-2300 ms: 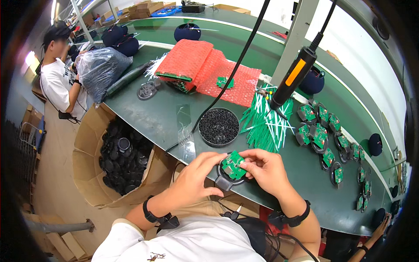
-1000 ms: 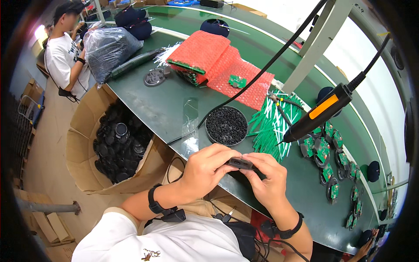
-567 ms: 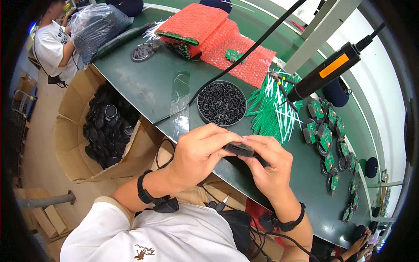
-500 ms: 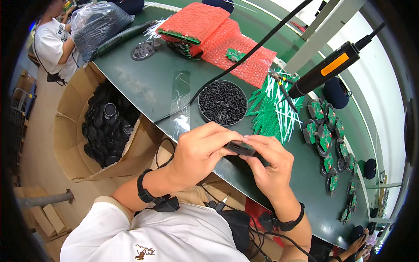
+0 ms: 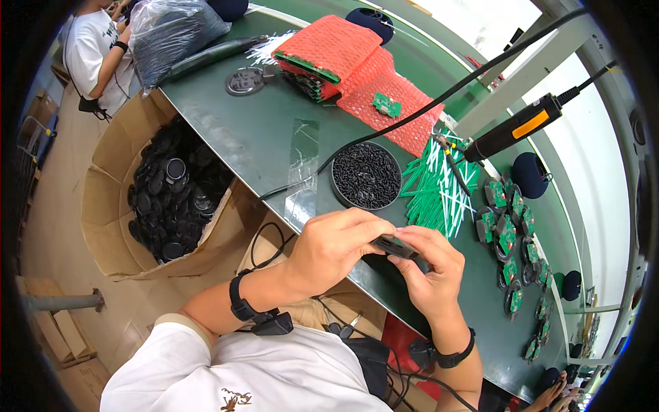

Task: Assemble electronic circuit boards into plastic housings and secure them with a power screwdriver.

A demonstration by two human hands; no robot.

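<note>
Both hands hold a small black plastic casing [image 5: 395, 246] just above the front edge of the green table. My left hand [image 5: 334, 246] pinches one end between thumb and fingers. At the other end, the thumb and fingers of my right hand [image 5: 434, 264] are closed on it. A slot-like opening shows in the side turned to me; the fingers cover much of the rest. Beyond the casing stands a round dish [image 5: 334, 189] full of small black pieces. Green and white plastic strips [image 5: 439, 196] lie in a heap behind my right hand.
A corded black-and-orange screwdriver [image 5: 515, 127] hangs at the right, near pliers [image 5: 453, 165]. Several black casings with green boards [image 5: 506, 237] line the right side. Red bubble wrap [image 5: 329, 48] lies at the back. A cardboard box [image 5: 110, 199] of black parts stands left; a co-worker [image 5: 93, 51] is beyond.
The whole view has shifted, so the table things and my hands sit differently in the picture. Both hands keep their grip on the casing, with little change in their pose.
</note>
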